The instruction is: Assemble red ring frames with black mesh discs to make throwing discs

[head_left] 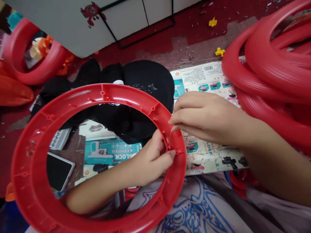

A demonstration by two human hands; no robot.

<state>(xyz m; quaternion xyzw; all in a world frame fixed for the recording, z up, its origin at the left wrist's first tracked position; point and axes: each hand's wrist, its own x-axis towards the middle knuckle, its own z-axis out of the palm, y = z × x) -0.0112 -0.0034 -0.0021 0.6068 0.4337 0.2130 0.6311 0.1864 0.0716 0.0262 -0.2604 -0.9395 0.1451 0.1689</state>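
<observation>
A red plastic ring (173, 181) is tilted toward me, its hollow side with small ribs and screw posts facing up. My left hand (152, 160) reaches through its opening and is closed on the right-hand inner rim, thumb inside the channel. Above that same stretch of the ring, my right hand (206, 115) has its fingertips pinched together. Something thin and pale may be between them, too small to name. Beneath the ring lie a black cloth item (148, 81) and a printed cardboard sheet (102, 152).
Several red rings (274, 71) are piled at the right. Another red ring (17, 48) stands at the upper left by an orange bag (14, 87). A dark-screened phone (59, 171) lies at the lower left. Yellow plastic pieces (220, 51) lie on the red floor near a white cabinet (65, 26).
</observation>
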